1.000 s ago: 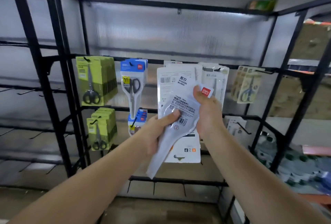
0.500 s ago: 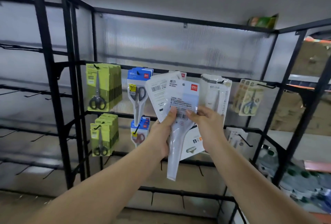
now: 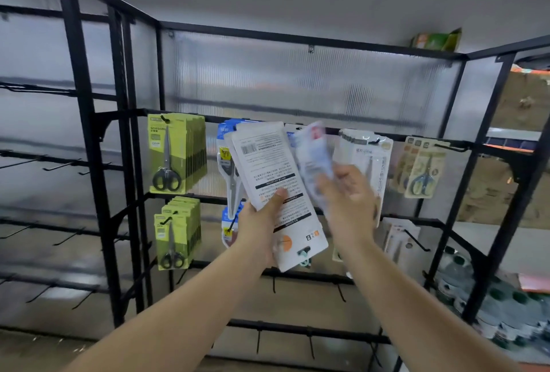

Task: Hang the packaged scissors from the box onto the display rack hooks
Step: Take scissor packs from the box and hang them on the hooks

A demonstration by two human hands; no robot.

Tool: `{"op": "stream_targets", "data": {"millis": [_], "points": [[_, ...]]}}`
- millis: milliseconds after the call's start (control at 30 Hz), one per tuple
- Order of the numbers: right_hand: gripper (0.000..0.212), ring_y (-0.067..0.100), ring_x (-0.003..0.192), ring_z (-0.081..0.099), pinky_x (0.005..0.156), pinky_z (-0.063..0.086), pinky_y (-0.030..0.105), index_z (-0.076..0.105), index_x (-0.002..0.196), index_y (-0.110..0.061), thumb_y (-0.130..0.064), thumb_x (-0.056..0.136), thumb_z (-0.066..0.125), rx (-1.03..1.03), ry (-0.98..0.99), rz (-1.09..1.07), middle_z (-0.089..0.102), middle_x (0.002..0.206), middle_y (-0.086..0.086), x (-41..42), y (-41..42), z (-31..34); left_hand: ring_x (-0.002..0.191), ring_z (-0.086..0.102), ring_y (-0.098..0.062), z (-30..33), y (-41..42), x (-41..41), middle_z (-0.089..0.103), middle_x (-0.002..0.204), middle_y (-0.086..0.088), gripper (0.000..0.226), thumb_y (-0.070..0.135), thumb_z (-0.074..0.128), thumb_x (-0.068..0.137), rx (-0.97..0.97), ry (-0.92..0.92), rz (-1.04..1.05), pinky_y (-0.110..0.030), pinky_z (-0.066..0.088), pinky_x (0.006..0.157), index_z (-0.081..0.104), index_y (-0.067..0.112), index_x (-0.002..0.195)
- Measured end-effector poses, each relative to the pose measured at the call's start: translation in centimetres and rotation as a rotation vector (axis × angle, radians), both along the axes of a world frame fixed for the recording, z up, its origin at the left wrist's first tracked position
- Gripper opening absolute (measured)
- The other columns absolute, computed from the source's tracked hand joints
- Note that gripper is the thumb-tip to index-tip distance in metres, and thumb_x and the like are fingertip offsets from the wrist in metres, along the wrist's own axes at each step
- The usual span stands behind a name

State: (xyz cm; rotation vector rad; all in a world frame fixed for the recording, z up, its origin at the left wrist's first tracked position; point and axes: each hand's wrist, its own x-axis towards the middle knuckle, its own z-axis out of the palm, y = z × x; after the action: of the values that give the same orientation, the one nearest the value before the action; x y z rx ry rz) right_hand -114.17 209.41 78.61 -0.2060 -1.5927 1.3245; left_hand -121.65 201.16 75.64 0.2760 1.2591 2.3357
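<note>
My left hand (image 3: 262, 223) grips a stack of white scissor packs (image 3: 276, 184), backs toward me, thumb pressed on the front one. My right hand (image 3: 345, 202) holds a single white pack with a red logo (image 3: 312, 160), blurred by motion, raised beside the stack in front of the black display rack (image 3: 297, 117). Behind the packs hang blue scissor packs (image 3: 223, 145) and a white pack row (image 3: 366, 157). The hook behind the raised pack is hidden.
Green scissor packs (image 3: 175, 154) hang upper left, a second green row (image 3: 175, 234) below. Beige packs (image 3: 422, 166) hang at right beside an empty hook (image 3: 452, 148). Bare hooks (image 3: 416, 240) stick out lower right and along the bottom rail (image 3: 297, 330). Bottles (image 3: 476, 291) stand far right.
My right hand has pulled the single pack off the stack and lifted it up to the right. My left hand raised the stack higher. The camera tilted upward.
</note>
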Motion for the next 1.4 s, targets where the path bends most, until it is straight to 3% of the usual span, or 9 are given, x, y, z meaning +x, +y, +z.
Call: {"op": "stream_targets", "data": {"millis": [133, 200, 267, 333, 500, 633, 900, 1067, 1400], "points": [[0.023, -0.005, 0.132, 0.033, 0.098, 0.028, 0.002, 0.064, 0.099, -0.038, -0.018, 0.088, 0.063, 0.169, -0.182, 0.194, 0.045, 0.136, -0.018, -1.7, -1.4, -2.6, 0.074, 0.069, -0.025, -0.4, 0.1, 0.2, 0.073, 0.096, -0.009, 0.014, 0.017, 0.064, 0.088, 0.082, 0.042, -0.04, -0.036, 0.054, 0.055, 0.066, 0.023, 0.101], [0.032, -0.001, 0.135, 0.03, 0.109, 0.034, 0.023, 0.061, 0.115, -0.033, -0.012, 0.09, 0.06, 0.137, -0.196, 0.229, 0.044, 0.136, -0.018, -2.0, -0.8, -3.2, 0.072, 0.068, -0.024, -1.0, -0.5, 0.2, 0.072, 0.093, -0.008, 0.014, 0.016, 0.064, 0.088, 0.092, 0.037, -0.021, -0.038, 0.055, 0.065, 0.065, 0.02, 0.101], [0.048, 0.01, 0.135, 0.035, 0.106, 0.041, 0.036, 0.053, 0.13, -0.019, -0.001, 0.087, 0.061, 0.137, -0.229, 0.225, 0.041, 0.135, -0.016, -2.2, -0.1, -3.8, 0.069, 0.068, -0.021, -1.9, -1.2, 0.3, 0.072, 0.088, -0.007, 0.016, 0.017, 0.064, 0.087, 0.073, 0.044, -0.031, -0.037, 0.055, 0.066, 0.064, 0.019, 0.103], [0.056, 0.005, 0.129, 0.041, 0.096, 0.043, 0.015, 0.053, 0.131, -0.017, 0.001, 0.08, 0.068, 0.149, -0.264, 0.211, 0.045, 0.135, -0.013, -2.1, 0.2, -4.2, 0.066, 0.07, -0.018, -3.2, -1.8, 0.3, 0.074, 0.083, -0.003, 0.018, 0.02, 0.062, 0.088, 0.026, 0.058, -0.035, -0.032, 0.055, 0.056, 0.064, 0.019, 0.106], [0.057, -0.011, 0.084, 0.063, 0.066, 0.046, 0.005, 0.06, 0.09, -0.053, 0.0, 0.073, 0.075, 0.101, -0.423, 0.345, 0.068, 0.086, -0.026, -2.2, 0.1, -7.1, 0.058, 0.069, -0.017, -7.0, -3.2, 0.3, 0.074, 0.071, -0.001, 0.012, 0.02, 0.066, 0.085, -0.054, -0.081, 0.042, -0.028, 0.051, 0.044, 0.065, 0.021, 0.098], [0.071, -0.006, 0.085, 0.057, 0.073, 0.041, 0.008, 0.044, 0.133, -0.032, 0.002, 0.077, 0.071, 0.108, -0.504, 0.19, 0.062, 0.097, -0.017, -2.2, -0.6, -10.7, 0.062, 0.069, -0.017, -10.6, -4.8, -0.3, 0.074, 0.073, -0.001, 0.02, 0.026, 0.072, 0.08, -0.174, -0.133, 0.157, -0.029, 0.05, 0.047, 0.064, 0.02, 0.098], [0.068, 0.018, 0.114, 0.051, 0.079, 0.034, 0.017, 0.03, 0.145, -0.022, 0.0, 0.086, 0.058, 0.152, -0.812, 0.042, 0.053, 0.132, 0.006, -2.4, 0.8, -15.6, 0.092, 0.064, -0.032, -15.9, -9.9, -4.5, 0.067, 0.102, -0.015, 0.014, 0.015, 0.071, 0.083, -0.3, -0.193, 0.304, -0.042, 0.052, 0.084, 0.064, 0.011, 0.095], [0.073, 0.016, 0.12, 0.046, 0.087, 0.031, 0.014, 0.025, 0.147, -0.023, -0.003, 0.086, 0.06, 0.233, -0.902, 0.093, 0.045, 0.141, 0.005, -6.5, -0.1, -16.3, 0.072, 0.062, -0.022, -17.8, -11.0, -9.7, 0.066, 0.086, -0.004, 0.017, 0.023, 0.072, 0.083, -0.353, -0.263, 0.299, -0.033, 0.049, 0.064, 0.062, 0.015, 0.094], [0.076, 0.005, 0.105, 0.043, 0.059, 0.027, -0.011, 0.026, 0.146, -0.015, 0.008, 0.083, 0.061, 0.248, -0.891, 0.086, 0.051, 0.134, 0.007, -18.0, -2.8, -18.0, 0.075, 0.067, -0.027, -19.1, -11.8, -18.5, 0.07, 0.093, -0.013, 0.025, 0.02, 0.074, 0.08, -0.493, -0.275, -0.001, -0.035, 0.057, 0.055, 0.066, 0.008, 0.1]]}}
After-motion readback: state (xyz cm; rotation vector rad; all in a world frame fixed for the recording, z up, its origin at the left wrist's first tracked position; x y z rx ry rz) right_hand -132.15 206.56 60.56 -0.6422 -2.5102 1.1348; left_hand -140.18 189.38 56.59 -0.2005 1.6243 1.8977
